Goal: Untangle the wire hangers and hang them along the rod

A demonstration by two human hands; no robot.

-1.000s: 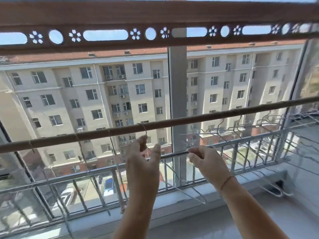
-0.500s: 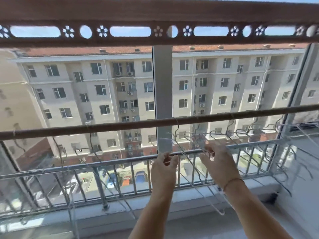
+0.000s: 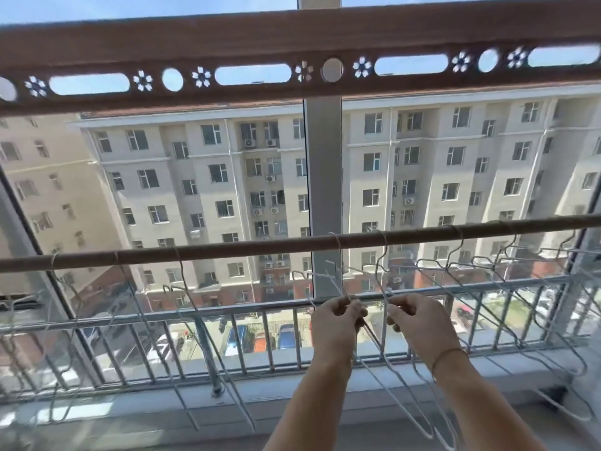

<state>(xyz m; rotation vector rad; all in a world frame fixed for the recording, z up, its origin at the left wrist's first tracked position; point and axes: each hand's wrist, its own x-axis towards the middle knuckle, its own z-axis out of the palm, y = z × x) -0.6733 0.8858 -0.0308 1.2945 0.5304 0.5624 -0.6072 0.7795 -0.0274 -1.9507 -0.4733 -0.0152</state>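
Note:
A brown rod (image 3: 260, 249) runs across the window at chest height. Thin white wire hangers hang from it: one on the left (image 3: 195, 307), and a tangled cluster on the right (image 3: 487, 268). Just below the rod's middle, my left hand (image 3: 336, 323) pinches the wire of a hanger (image 3: 335, 255) hooked over the rod. My right hand (image 3: 416, 323) grips the wire of a neighbouring hanger (image 3: 382, 255). The two hands are close together, and the lower loops of these hangers (image 3: 419, 415) trail down between my forearms.
A metal balcony railing (image 3: 227, 317) stands behind the rod, outside the glass. A brown perforated beam (image 3: 292, 43) crosses overhead. A grey window post (image 3: 322, 177) rises at centre. The white sill (image 3: 162, 398) lies below.
The view has shifted right along the rod. Both hands moved right and came closer together, from one hanger at the left onto wires under the rod's middle.

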